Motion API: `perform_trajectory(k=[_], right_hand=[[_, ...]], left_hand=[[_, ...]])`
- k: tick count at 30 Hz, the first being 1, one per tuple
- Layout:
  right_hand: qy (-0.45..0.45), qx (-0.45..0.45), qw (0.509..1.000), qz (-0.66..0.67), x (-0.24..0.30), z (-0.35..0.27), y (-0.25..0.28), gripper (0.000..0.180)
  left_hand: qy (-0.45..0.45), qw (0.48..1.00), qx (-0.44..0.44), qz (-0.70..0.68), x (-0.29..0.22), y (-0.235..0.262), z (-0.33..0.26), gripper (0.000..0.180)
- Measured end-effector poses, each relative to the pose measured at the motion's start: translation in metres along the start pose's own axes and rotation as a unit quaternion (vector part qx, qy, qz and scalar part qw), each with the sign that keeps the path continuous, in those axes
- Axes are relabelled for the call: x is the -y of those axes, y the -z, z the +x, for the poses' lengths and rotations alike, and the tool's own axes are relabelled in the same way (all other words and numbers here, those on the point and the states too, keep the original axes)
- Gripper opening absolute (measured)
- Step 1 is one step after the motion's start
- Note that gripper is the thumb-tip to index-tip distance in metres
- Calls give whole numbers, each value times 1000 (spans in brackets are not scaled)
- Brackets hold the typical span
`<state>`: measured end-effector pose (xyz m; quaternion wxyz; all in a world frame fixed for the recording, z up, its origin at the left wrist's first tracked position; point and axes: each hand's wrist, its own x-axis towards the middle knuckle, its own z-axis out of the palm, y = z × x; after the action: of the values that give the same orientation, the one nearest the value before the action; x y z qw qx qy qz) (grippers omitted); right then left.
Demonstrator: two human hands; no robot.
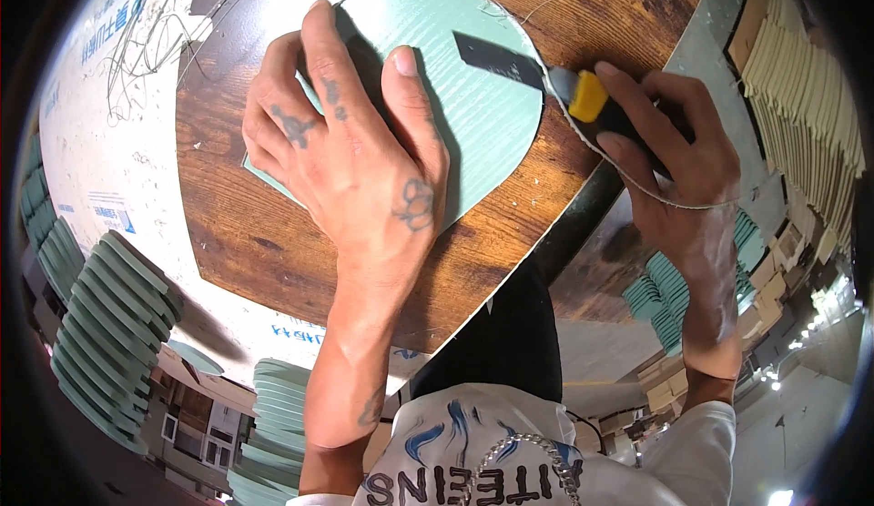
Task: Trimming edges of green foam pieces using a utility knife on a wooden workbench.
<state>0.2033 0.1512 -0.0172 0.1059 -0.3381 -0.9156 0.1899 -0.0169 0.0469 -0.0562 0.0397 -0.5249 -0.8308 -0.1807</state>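
Note:
A pale green rounded sheet (496, 133) with a ribbed sheen lies on the dark wood-grain board. My left hand (355, 133) is spread over its left part, fingers apart, pressing it down. At the sheet's right edge my right hand (678, 137) is closed round a utility knife (590, 96) with a yellow and black handle. Its broad dark blade (496, 58) reaches over the sheet, pointing left. A thin trimmed strip (601, 153) runs along the sheet's right rim, past the knife and under my right hand.
The wood-grain board (264, 251) rests on a white printed sheet (82, 151). Thin offcut strands (137, 60) lie tangled at the far left. Stacks of green pieces (114, 333) stand at the left and lower left. Cream-coloured stacks (806, 96) stand at the right.

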Motion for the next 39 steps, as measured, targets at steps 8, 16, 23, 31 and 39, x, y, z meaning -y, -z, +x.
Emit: perform_trajectory(k=[8, 16, 23, 31, 39], right_hand=[[43, 16, 998, -32, -6, 24, 5, 40], [63, 44, 997, -28, -6, 47, 18, 45], [121, 64, 990, -17, -15, 77, 13, 43], [214, 43, 976, -17, -26, 96, 3, 47], [220, 43, 974, -19, -35, 80, 10, 41]], left_hand=[[7, 998, -25, -54, 2, -6, -3, 54], [9, 997, -19, -74, -1, 0, -1, 60], [21, 990, -52, -133, 4, -1, -2, 70], [59, 988, -27, -140, -2, 13, 0, 76], [418, 908, -42, -9, -61, 5, -7, 89]])
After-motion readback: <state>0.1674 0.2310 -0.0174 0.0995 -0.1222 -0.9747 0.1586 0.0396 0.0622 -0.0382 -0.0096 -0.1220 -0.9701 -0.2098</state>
